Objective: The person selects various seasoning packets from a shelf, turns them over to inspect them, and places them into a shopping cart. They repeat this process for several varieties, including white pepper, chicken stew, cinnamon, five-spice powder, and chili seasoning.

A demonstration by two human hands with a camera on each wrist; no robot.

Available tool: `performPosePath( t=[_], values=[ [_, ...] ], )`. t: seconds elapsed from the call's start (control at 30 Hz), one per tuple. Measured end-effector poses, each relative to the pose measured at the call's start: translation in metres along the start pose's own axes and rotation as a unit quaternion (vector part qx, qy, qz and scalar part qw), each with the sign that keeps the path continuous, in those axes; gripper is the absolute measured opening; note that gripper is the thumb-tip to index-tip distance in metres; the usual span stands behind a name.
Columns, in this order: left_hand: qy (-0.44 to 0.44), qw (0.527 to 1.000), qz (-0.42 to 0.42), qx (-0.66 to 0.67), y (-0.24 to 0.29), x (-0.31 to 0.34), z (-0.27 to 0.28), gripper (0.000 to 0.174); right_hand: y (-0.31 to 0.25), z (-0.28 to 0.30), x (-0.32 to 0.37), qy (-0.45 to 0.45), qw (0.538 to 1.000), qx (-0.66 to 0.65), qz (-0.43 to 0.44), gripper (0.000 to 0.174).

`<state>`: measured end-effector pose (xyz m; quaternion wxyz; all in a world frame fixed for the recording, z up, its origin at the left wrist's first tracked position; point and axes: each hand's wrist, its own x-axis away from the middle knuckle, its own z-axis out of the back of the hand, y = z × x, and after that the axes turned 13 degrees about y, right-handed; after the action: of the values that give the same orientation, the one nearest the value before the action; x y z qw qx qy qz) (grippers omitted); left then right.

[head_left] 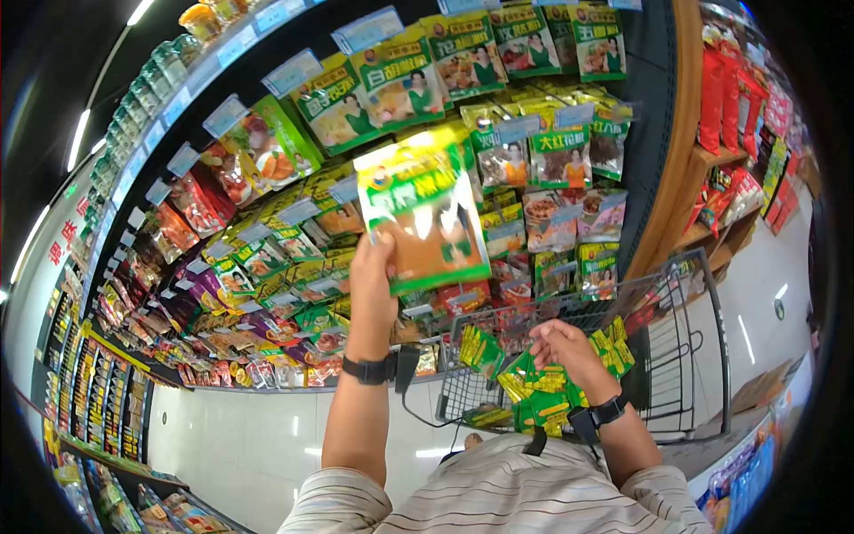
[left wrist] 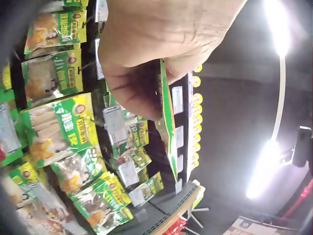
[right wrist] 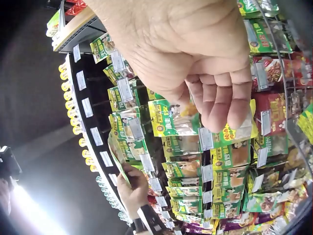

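My left hand (head_left: 372, 274) grips a yellow-and-green seasoning packet (head_left: 429, 233) by its left edge, raised in front of the hanging racks. Brown powder shows through its clear window. In the left wrist view the packet (left wrist: 167, 125) appears edge-on, pinched between thumb and fingers. My right hand (head_left: 567, 349) hovers over the shopping cart (head_left: 685, 356), its fingers loosely curled and nothing in them. Beneath it, several similar green-and-yellow packets (head_left: 543, 400) lie in the cart. The right wrist view shows the right hand (right wrist: 210, 73) palm side, with the left hand (right wrist: 133, 193) farther off.
Rows of hanging spice packets (head_left: 560, 147) with price tags fill the rack ahead. Jars (head_left: 133, 107) line the top shelf at left. A wooden shelf end (head_left: 663, 160) stands right of the rack, with red bags beyond. White tiled floor (head_left: 240, 436) shows at lower left.
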<state>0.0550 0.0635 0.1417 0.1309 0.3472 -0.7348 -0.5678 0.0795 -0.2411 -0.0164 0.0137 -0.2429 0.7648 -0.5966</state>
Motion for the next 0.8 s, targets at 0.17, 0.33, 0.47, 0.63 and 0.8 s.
performPosePath(
  t=[0.17, 0.33, 0.47, 0.63, 0.8],
  values=[
    [-0.112, 0.961, 0.127, -0.217, -0.059, 0.066, 0.030, 0.037, 0.003, -0.008, -0.002, -0.022, 0.998, -0.066, -0.006, 0.044],
    [-0.173, 0.939, 0.232, -0.187, -0.122, 0.105, 0.055, 0.035, 0.018, -0.012, -0.002, 0.006, 0.999, 0.029, 0.034, 0.033],
    [-0.209, 0.910, 0.297, -0.199, -0.125, 0.110, 0.056, 0.035, 0.039, -0.014, -0.010, 0.015, 0.999, 0.040, 0.023, 0.025],
    [-0.201, 0.939, 0.224, -0.168, -0.134, 0.103, 0.063, 0.031, 0.045, -0.015, -0.010, 0.009, 0.998, 0.068, 0.016, 0.022],
    [-0.167, 0.931, 0.258, -0.196, -0.132, 0.096, 0.070, 0.029, 0.050, -0.014, -0.010, 0.000, 0.994, 0.105, -0.020, 0.025]
  ],
)
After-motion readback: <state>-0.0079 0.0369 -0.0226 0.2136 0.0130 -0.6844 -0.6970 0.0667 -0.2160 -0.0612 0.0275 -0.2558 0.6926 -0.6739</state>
